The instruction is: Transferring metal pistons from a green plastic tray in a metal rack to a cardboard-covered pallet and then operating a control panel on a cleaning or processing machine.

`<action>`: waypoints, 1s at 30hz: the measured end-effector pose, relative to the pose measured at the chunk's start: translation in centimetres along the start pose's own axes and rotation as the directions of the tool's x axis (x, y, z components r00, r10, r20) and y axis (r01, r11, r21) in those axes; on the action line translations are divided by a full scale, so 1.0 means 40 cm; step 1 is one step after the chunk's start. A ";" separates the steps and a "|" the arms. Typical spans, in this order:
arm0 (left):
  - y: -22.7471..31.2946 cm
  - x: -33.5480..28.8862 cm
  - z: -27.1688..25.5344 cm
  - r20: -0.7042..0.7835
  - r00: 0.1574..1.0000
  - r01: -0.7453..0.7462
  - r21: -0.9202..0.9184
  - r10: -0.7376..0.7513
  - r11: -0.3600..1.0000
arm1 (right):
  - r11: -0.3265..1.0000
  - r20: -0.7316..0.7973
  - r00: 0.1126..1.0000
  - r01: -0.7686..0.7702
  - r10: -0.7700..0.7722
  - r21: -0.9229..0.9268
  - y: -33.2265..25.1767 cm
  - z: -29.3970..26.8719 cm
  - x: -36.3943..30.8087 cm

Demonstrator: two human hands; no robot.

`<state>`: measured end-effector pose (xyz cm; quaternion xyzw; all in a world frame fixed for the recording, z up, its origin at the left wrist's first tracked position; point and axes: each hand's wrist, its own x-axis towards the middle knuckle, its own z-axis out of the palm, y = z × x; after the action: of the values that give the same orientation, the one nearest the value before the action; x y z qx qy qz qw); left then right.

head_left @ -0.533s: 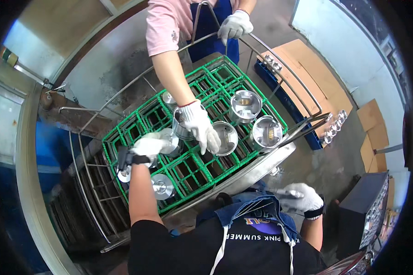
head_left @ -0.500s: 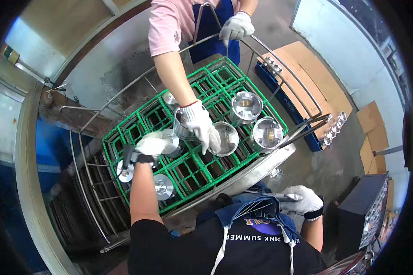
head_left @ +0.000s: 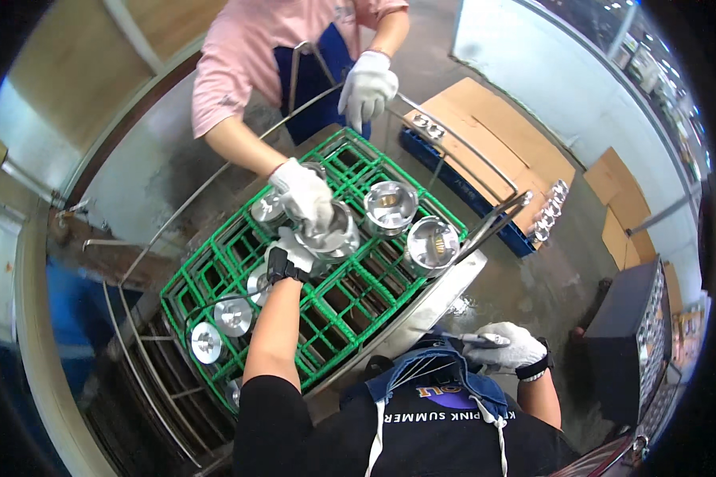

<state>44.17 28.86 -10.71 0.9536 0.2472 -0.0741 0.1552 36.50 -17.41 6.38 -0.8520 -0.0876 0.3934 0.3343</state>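
Observation:
My left hand, in a white glove with a black wrist strap, reaches over a green-coated wire rack. It is beside a silver piston on which a co-worker's gloved hand rests from above. My left fingers are partly hidden, so I cannot tell whether they grip it. Close to my left wrist sits another piston. My right hand, also gloved, is closed around a slim grey tool beside my denim apron, away from the rack.
More pistons, including one at the back right and one near the left edge, stand in the rack. Metal rails surround the trolley. Cardboard lies over a blue pallet. A dark box stands at the right.
My left hand has moved right across the rack to the piston under the co-worker's hand. The view has shifted. My right hand still holds the grey tool.

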 end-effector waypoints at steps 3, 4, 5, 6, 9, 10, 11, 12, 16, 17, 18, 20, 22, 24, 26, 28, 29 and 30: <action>0.070 0.015 0.003 0.158 0.987 -0.008 0.180 -0.021 0.984 | 0.992 -0.097 0.995 0.008 -0.020 -0.122 0.011 0.011 -0.007; 0.077 -0.001 -0.005 0.128 0.992 -0.009 0.211 -0.018 0.977 | 0.996 -0.096 0.995 -0.006 -0.003 -0.094 0.022 0.013 -0.009; 0.095 -0.028 -0.028 0.098 0.995 -0.014 0.241 -0.010 0.970 | 0.998 -0.099 0.995 -0.023 0.016 -0.064 0.035 0.010 -0.011; -0.014 0.001 0.043 -0.081 0.997 0.023 0.056 -0.019 0.998 | 0.998 -0.088 0.996 0.009 -0.015 -0.066 0.026 0.011 -0.006; -0.017 0.004 0.095 -0.306 0.952 -0.005 0.058 0.023 0.998 | 0.991 -0.019 0.993 0.112 -0.113 -0.075 0.033 0.019 -0.006; -0.016 0.009 0.089 -0.305 0.952 -0.012 0.061 0.030 0.998 | 0.990 -0.046 0.993 0.100 -0.105 -0.102 0.033 0.023 -0.008; -0.014 0.013 0.076 -0.200 0.980 0.017 0.002 -0.016 1.000 | 0.987 -0.070 0.993 0.090 -0.100 -0.133 0.032 0.022 -0.009; -0.010 0.017 0.066 -0.089 0.994 0.053 -0.055 -0.058 0.997 | 0.987 -0.070 0.993 0.090 -0.100 -0.133 0.031 0.019 -0.010; 0.028 0.023 -0.003 0.098 0.985 0.147 -0.023 -0.144 0.989 | 0.999 -0.026 0.999 -0.024 0.023 -0.038 0.024 0.018 -0.012; 0.027 0.034 -0.008 0.098 0.984 0.154 -0.025 -0.151 0.988 | 0.999 -0.008 1.000 -0.023 0.023 -0.030 0.020 0.018 -0.012; 0.025 0.044 -0.008 0.113 0.983 0.146 -0.016 -0.143 0.989 | 0.999 -0.003 1.000 -0.022 0.022 -0.034 0.023 0.021 -0.010; 0.017 0.048 -0.003 0.130 0.982 0.139 -0.006 -0.137 0.990 | 0.999 -0.010 1.000 0.027 -0.028 -0.032 0.037 0.032 -0.001; 0.013 0.046 0.005 0.134 0.989 0.086 -0.123 -0.069 0.989 | 0.998 -0.017 0.999 0.039 -0.039 -0.047 0.034 0.036 0.001; 0.007 0.047 0.011 0.133 0.991 0.059 -0.178 -0.036 0.982 | 0.997 -0.024 0.998 0.051 -0.052 -0.059 0.030 0.038 0.001; 0.000 0.051 0.017 0.127 0.984 0.129 -0.028 -0.124 0.991 | 0.992 -0.013 0.994 0.107 -0.108 -0.066 0.025 0.035 -0.002; -0.016 0.063 0.025 0.133 0.981 0.149 -0.052 -0.141 0.987 | 0.993 -0.006 0.994 0.105 -0.105 -0.057 0.023 0.034 -0.009; -0.008 0.063 0.019 0.143 0.978 0.165 -0.076 -0.153 0.983 | 0.994 -0.002 0.995 0.098 -0.099 -0.045 0.025 0.032 -0.013; 0.001 0.058 0.015 0.143 0.978 0.161 -0.075 -0.149 0.984 | 0.994 -0.005 0.995 0.097 -0.097 -0.043 0.025 0.030 -0.018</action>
<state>46.17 29.67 -11.75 0.9165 0.3124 -0.1408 0.2064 35.03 -17.85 5.63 -0.8550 -0.1359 0.3718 0.3351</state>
